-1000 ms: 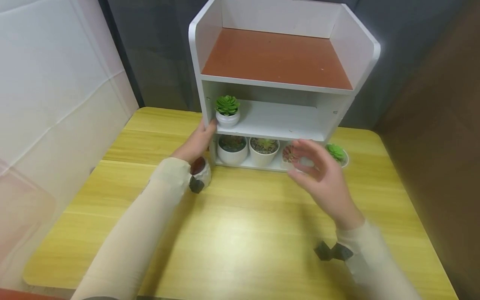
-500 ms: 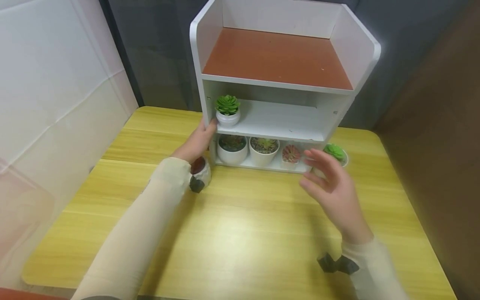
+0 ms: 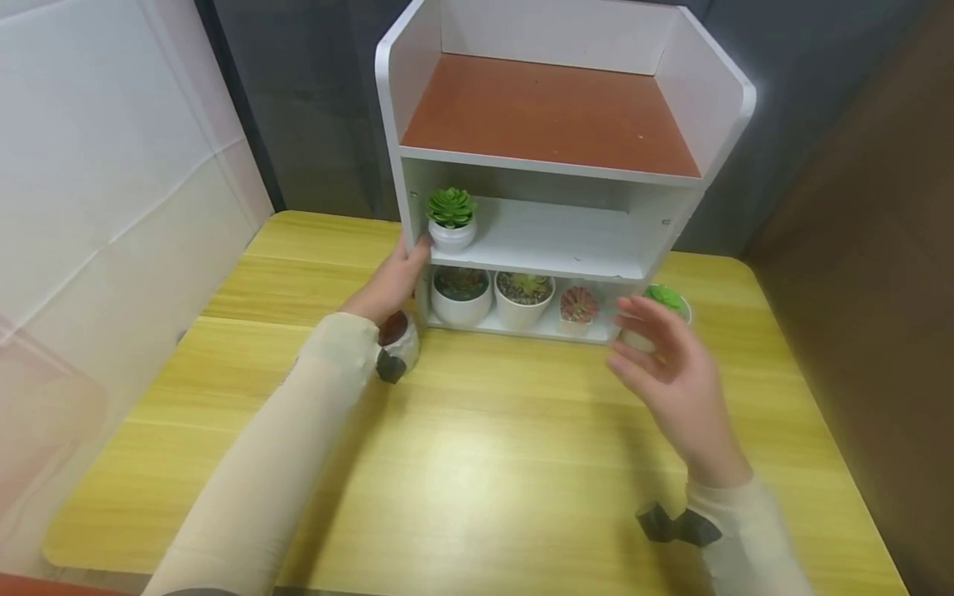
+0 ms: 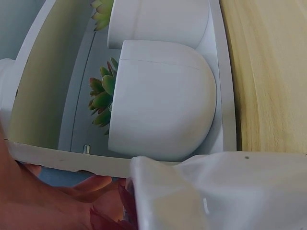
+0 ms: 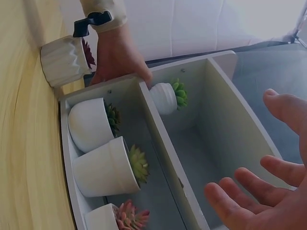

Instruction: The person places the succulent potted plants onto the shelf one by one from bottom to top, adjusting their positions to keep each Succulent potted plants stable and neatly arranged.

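Observation:
A white shelf unit (image 3: 551,222) with an orange-brown top board stands at the back of the table. My left hand (image 3: 392,283) holds its left side panel, thumb at the front edge. A small green succulent (image 3: 451,211) in a white pot sits at the left of the middle shelf. Along the bottom shelf stand three white-potted plants: a dark green one (image 3: 461,308), a yellow-green one (image 3: 524,310) and a pinkish one (image 3: 577,306). My right hand (image 3: 686,389) hovers in front of the shelf's right end, fingers spread and loosely bent, holding nothing.
A ridged white pot (image 5: 62,62) with a dark red plant stands on the table (image 3: 477,463) beside my left wrist. Another green potted plant (image 3: 668,296) is right of the shelf, partly behind my right hand. A white sheet (image 3: 112,149) hangs at left.
My right hand has moved right and a little toward me, uncovering the pinkish plant on the bottom shelf. The left hand and the shelf unit stay where they were.

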`<state>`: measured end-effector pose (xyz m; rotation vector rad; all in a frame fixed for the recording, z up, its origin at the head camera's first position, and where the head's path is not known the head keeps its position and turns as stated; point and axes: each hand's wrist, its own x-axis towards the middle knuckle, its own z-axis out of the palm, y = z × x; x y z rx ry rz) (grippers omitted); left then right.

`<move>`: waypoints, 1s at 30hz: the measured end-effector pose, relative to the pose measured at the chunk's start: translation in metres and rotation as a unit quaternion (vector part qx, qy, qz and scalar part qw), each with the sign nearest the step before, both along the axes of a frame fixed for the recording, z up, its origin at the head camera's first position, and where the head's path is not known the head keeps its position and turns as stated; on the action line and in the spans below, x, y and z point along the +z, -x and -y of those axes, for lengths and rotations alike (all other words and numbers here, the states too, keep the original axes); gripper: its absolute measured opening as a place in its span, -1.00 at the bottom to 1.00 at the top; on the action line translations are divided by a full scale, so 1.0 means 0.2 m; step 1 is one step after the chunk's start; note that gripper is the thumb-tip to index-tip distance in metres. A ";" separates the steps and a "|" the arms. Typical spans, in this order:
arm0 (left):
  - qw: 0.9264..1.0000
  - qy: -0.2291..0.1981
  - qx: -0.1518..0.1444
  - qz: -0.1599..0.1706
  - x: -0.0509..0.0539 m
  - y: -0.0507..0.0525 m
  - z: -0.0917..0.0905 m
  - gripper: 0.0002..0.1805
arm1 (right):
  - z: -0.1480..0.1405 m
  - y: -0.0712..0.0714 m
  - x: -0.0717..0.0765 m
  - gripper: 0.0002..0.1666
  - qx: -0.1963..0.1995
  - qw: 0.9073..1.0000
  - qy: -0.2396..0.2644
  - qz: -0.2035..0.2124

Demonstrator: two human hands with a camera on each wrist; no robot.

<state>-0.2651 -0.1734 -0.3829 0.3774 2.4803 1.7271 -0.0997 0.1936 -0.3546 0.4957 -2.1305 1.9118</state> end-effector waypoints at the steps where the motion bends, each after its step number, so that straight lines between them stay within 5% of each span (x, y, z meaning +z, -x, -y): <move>1: 1.000 -0.001 0.000 0.000 0.00 0.00 0.00 -0.18 | 0.00 0.00 0.00 -0.19 -0.002 1.000 0.000 0.001; 30: 1.000 0.005 0.007 0.018 -0.02 0.02 0.01 -0.17 | -0.20 -0.04 -0.11 -0.25 -0.072 0.996 0.009 0.044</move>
